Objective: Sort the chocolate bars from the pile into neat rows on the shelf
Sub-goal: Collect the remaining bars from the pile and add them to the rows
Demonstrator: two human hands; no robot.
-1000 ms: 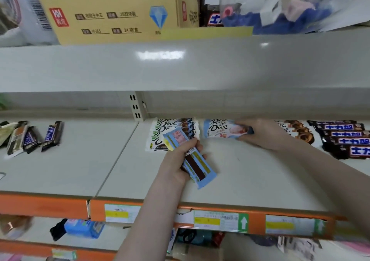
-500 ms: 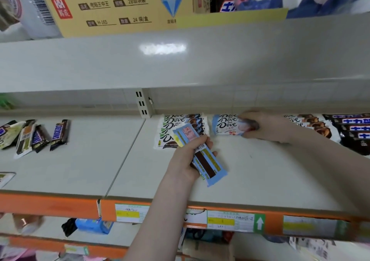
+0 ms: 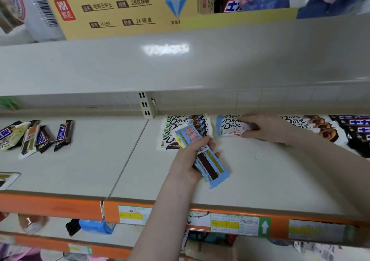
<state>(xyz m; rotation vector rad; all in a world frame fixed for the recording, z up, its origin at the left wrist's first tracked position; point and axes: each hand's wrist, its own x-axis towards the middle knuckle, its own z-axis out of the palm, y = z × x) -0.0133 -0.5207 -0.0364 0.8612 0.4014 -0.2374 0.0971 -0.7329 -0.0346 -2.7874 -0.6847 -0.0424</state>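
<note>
Shelf [image 3: 260, 172]: pale grey metal board with an orange front rail; rows form along its back edge.

Row, back centre: green-and-white Dove bars [image 3: 186, 129], overlapped like tiles. Just right of it, a light-blue-and-white Dove row [image 3: 230, 125]. Further right, brown-and-white Dove bars [image 3: 314, 126], then black bars with blue lettering [image 3: 358, 132].

Right hand [image 3: 268, 128]: fingers closed around the right end of the light-blue row's front bar, pressing it flat against the shelf. Judged step: seating this bar square with those behind it.

Left hand [image 3: 190, 160]: clamped on a small stack of light-blue foil-wrapped bars [image 3: 202, 156], back face and barcode up, held just above the shelf in front of the green-and-white row.

Unsorted pile, far left: dark Snickers bars and mixed wrappers [image 3: 38, 136], lying at loose angles, well apart from the rows.

Next move, as judged: release the seated bar, draw one bar from the left-hand stack, turn it label-up, and lay it overlapping the light-blue row's front, edges aligned.
</note>
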